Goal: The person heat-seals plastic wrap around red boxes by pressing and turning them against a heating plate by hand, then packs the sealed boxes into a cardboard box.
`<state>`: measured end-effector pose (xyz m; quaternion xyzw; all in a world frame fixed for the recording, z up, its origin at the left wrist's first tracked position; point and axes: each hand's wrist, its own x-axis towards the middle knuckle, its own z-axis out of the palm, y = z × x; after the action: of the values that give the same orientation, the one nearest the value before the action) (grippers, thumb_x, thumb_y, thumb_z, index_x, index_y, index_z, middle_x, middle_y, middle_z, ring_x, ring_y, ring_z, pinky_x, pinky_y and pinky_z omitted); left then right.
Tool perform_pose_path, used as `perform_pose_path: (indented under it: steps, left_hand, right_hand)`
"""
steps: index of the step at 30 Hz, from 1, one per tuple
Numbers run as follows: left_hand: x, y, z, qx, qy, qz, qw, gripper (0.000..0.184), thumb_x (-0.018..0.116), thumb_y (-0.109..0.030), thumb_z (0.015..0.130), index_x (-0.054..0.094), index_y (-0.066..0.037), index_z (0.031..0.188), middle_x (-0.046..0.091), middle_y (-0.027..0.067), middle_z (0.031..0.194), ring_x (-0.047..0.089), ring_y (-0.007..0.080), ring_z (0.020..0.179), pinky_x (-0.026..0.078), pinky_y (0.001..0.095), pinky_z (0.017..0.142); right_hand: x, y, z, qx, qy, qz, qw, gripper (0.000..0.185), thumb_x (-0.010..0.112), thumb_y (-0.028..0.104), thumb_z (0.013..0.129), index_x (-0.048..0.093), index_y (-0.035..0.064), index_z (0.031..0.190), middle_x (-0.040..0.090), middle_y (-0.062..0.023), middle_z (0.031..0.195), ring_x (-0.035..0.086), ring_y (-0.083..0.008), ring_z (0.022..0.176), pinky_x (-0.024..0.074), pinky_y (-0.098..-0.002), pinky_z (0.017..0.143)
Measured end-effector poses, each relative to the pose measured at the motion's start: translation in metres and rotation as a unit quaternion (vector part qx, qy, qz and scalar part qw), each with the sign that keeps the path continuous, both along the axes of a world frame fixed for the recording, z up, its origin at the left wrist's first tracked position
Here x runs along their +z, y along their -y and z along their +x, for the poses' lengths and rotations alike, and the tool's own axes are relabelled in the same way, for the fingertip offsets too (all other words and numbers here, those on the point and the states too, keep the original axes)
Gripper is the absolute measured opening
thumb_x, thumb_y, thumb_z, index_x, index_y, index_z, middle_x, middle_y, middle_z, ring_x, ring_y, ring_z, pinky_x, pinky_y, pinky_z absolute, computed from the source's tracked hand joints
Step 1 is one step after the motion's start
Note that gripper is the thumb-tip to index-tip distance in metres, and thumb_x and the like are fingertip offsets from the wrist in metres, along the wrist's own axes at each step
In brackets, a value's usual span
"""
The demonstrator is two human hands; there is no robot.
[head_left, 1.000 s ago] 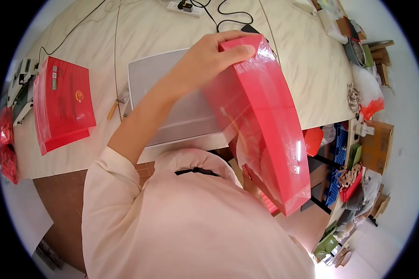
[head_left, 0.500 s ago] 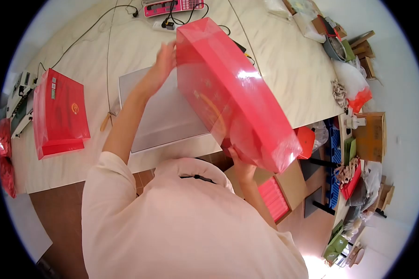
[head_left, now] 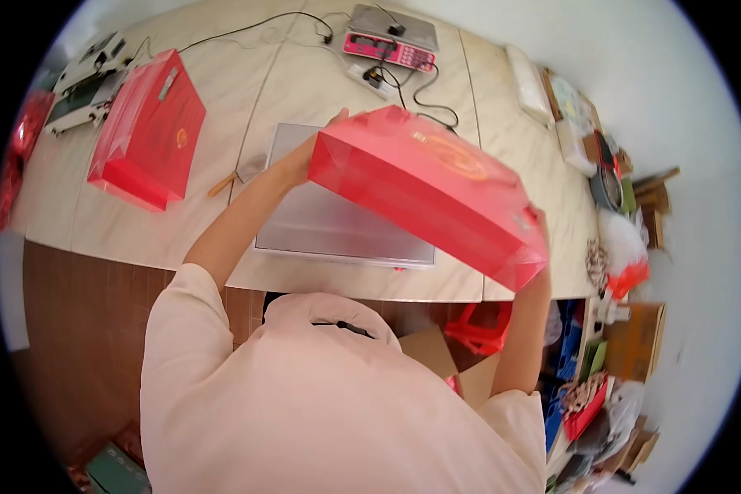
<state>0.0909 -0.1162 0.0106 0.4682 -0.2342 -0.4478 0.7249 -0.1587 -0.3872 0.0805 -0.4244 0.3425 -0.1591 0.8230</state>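
Note:
Both my hands hold a glossy red gift box (head_left: 420, 206) wrapped in clear film, slanted above the table with a gold emblem on its upper face. My left hand (head_left: 331, 130) grips its left end, the fingers partly hidden behind it. My right hand (head_left: 540, 224) holds the right end, mostly covered by the box. Beneath lies a flat grey panel (head_left: 329, 221) with a thin rim, near the table's front edge. A similar red box (head_left: 152, 136) stands on the table to the left. A wooden-handled tool (head_left: 222, 183) rests beside my left forearm.
A scale with a pink keypad (head_left: 389, 52), a power strip (head_left: 369, 81) and black cables sit at the back. Machines (head_left: 86, 86) stand far left. An open carton (head_left: 432, 350) and a red stool (head_left: 482, 328) are below the table's front edge. Clutter lines the right wall.
The red box has turned so its emblem face tips upward and its long side faces me. My right hand has moved up and right. The view has shifted, showing more of the table's back.

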Motion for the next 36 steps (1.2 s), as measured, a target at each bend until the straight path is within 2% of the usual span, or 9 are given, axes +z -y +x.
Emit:
perform_pose_path:
  steps: [2, 5, 10, 16, 20, 21, 28, 33, 36]
  left_hand:
    - [0.007, -0.016, -0.008, 0.047, -0.067, 0.014, 0.997, 0.074, 0.036, -0.061, 0.092, 0.027, -0.011, 0.145, 0.034, 0.006, 0.146, 0.034, 0.0178, 0.133, 0.029, 0.0338, 0.108]
    - [0.014, -0.043, -0.004, 0.056, -0.069, 0.064, 0.994, 0.076, 0.04, -0.065, 0.089, 0.034, -0.01, 0.141, 0.041, 0.0064, 0.141, 0.039, 0.0185, 0.129, 0.032, 0.0345, 0.106]
    - [0.004, -0.079, -0.01, 0.145, -0.114, 0.09, 0.979, 0.071, 0.045, -0.061, 0.088, 0.046, -0.005, 0.131, 0.053, 0.0095, 0.127, 0.049, 0.0203, 0.119, 0.037, 0.0342, 0.101]
    - [-0.007, -0.111, -0.058, 0.198, -0.127, 0.087, 0.968, 0.065, 0.043, -0.047, 0.093, 0.029, -0.007, 0.143, 0.033, 0.0085, 0.146, 0.034, 0.0197, 0.132, 0.03, 0.0317, 0.107]
    - [-0.054, -0.117, -0.072, 0.238, -0.052, 0.07, 0.967, 0.058, 0.036, -0.034, 0.098, 0.018, -0.011, 0.148, 0.018, 0.0049, 0.153, 0.021, 0.018, 0.139, 0.02, 0.0305, 0.111]
    - [-0.054, -0.115, -0.078, 0.243, -0.054, 0.057, 0.967, 0.055, 0.034, -0.029, 0.099, 0.017, -0.011, 0.148, 0.018, 0.0052, 0.153, 0.02, 0.0178, 0.14, 0.019, 0.0301, 0.111]
    - [-0.111, -0.114, -0.084, 0.286, -0.044, 0.132, 0.948, 0.054, 0.035, -0.028, 0.1, 0.019, -0.007, 0.147, 0.02, 0.0074, 0.152, 0.018, 0.0187, 0.14, 0.017, 0.0304, 0.112]
    - [-0.124, -0.107, -0.077, 0.291, 0.229, 0.253, 0.894, 0.053, 0.039, -0.023, 0.099, 0.02, -0.001, 0.144, 0.026, 0.0158, 0.148, 0.023, 0.0252, 0.138, 0.018, 0.0327, 0.112]
    - [-0.128, -0.107, -0.074, 0.279, 0.278, 0.25, 0.884, 0.053, 0.039, -0.021, 0.099, 0.02, 0.001, 0.144, 0.028, 0.0174, 0.147, 0.025, 0.0265, 0.137, 0.019, 0.0332, 0.111]
  right_hand:
    - [-0.032, 0.013, 0.015, 0.025, 0.012, -0.022, 0.999, 0.039, 0.051, 0.034, 0.088, 0.056, 0.0042, 0.112, 0.062, -0.0108, 0.106, 0.062, -0.0245, 0.094, 0.0506, -0.0383, 0.082]
    - [-0.044, 0.011, 0.034, 0.154, 0.021, 0.18, 0.971, 0.038, 0.048, 0.033, 0.091, 0.057, 0.0031, 0.112, 0.064, -0.0113, 0.107, 0.063, -0.023, 0.088, 0.0522, -0.0357, 0.079]
    - [-0.072, -0.01, 0.061, 0.216, 0.009, 0.194, 0.957, 0.035, 0.049, 0.03, 0.091, 0.058, 0.0035, 0.111, 0.065, -0.0103, 0.105, 0.063, -0.0223, 0.089, 0.052, -0.0347, 0.078]
    - [-0.09, -0.04, 0.072, 0.162, -0.091, 0.002, 0.983, 0.031, 0.054, 0.029, 0.09, 0.057, 0.0058, 0.11, 0.064, -0.0093, 0.102, 0.063, -0.021, 0.088, 0.0526, -0.0312, 0.076]
    - [-0.139, -0.042, 0.068, 0.17, -0.017, -0.084, 0.982, 0.044, 0.047, 0.02, 0.095, 0.043, 0.0015, 0.134, 0.051, -0.0109, 0.13, 0.051, -0.0191, 0.116, 0.0409, -0.0299, 0.097]
    - [-0.149, -0.041, 0.065, 0.199, -0.007, -0.123, 0.972, 0.048, 0.042, 0.017, 0.097, 0.033, 0.0019, 0.141, 0.039, -0.0101, 0.142, 0.039, -0.0178, 0.129, 0.0312, -0.0293, 0.105]
    - [-0.186, -0.07, 0.05, 0.128, -0.005, -0.257, 0.958, 0.05, 0.041, 0.02, 0.099, 0.028, 0.0038, 0.144, 0.034, -0.0064, 0.147, 0.033, -0.0163, 0.133, 0.0255, -0.0271, 0.108]
    - [-0.163, -0.084, 0.047, 0.14, -0.041, -0.328, 0.933, 0.046, 0.039, 0.019, 0.1, 0.032, 0.0047, 0.142, 0.036, -0.0081, 0.146, 0.032, -0.0185, 0.134, 0.0246, -0.028, 0.109]
    - [-0.169, -0.079, 0.049, 0.141, -0.036, -0.388, 0.91, 0.043, 0.037, 0.018, 0.1, 0.035, 0.0065, 0.142, 0.038, -0.0092, 0.145, 0.033, -0.0198, 0.134, 0.0247, -0.0287, 0.109]
